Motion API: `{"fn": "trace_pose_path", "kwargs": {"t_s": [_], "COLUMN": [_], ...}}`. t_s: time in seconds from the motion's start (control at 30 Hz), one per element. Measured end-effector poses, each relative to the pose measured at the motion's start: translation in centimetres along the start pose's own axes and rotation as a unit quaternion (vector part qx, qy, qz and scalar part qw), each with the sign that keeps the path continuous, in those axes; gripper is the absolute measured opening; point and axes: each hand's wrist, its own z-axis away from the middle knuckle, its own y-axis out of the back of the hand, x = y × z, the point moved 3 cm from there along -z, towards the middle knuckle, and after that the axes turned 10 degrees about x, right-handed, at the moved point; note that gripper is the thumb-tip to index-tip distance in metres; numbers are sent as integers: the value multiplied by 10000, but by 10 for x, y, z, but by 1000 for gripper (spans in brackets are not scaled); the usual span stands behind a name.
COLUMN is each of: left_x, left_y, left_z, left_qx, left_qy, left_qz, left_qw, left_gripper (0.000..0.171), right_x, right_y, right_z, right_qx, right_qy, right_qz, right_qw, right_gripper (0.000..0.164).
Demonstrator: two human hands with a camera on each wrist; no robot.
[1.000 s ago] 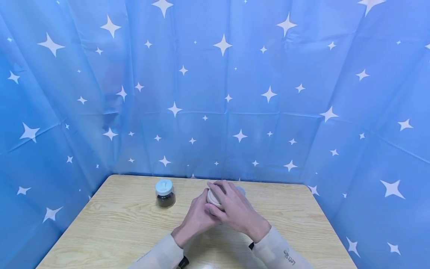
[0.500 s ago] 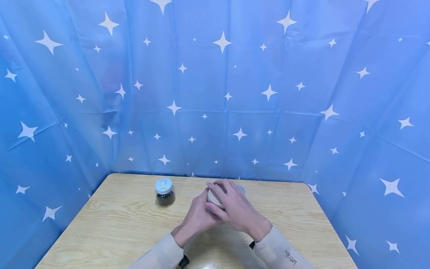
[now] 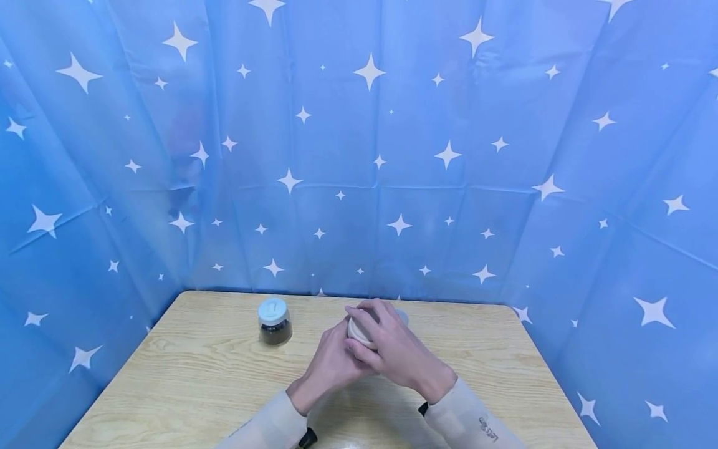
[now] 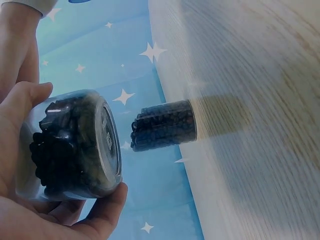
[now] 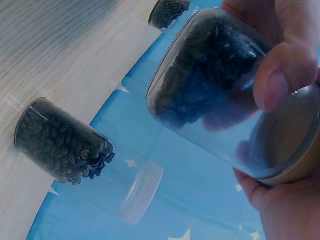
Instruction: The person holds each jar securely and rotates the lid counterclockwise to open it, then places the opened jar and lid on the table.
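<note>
Over the middle of the table, my left hand grips the body of a clear jar partly filled with dark seeds or beans. The jar is raised off the table and tilted. My right hand lies over its top, fingers curled round the pale tan lid. From the head, only part of this lid shows between the hands. The lid sits on the jar's mouth; how tightly cannot be told. Behind the right hand stands a second clear jar of dark seeds with a white lid, mostly hidden in the head view.
A third jar, dark-filled with a pale blue-white lid, stands upright on the table at the back left. The wooden table ends at a blue curtain with white stars, which also runs along both sides.
Both hands keep their hold on the jar and lid, with barely any visible movement. The head view shifts slightly.
</note>
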Motion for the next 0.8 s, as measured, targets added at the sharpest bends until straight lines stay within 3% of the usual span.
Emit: {"fn": "trace_pose_path", "kwargs": {"t_s": [0.8], "left_x": [0], "left_y": [-1], "left_z": [5], "left_qx": [-257], "left_qy": [-133], "left_qz": [55], "left_qw": [9996], "left_gripper": [85], "right_x": [0], "right_y": [4], "right_z": [2], "right_qx": [205], "right_qy": [755], "right_qz": [179], "right_qw": [9968], "right_gripper": [40]}}
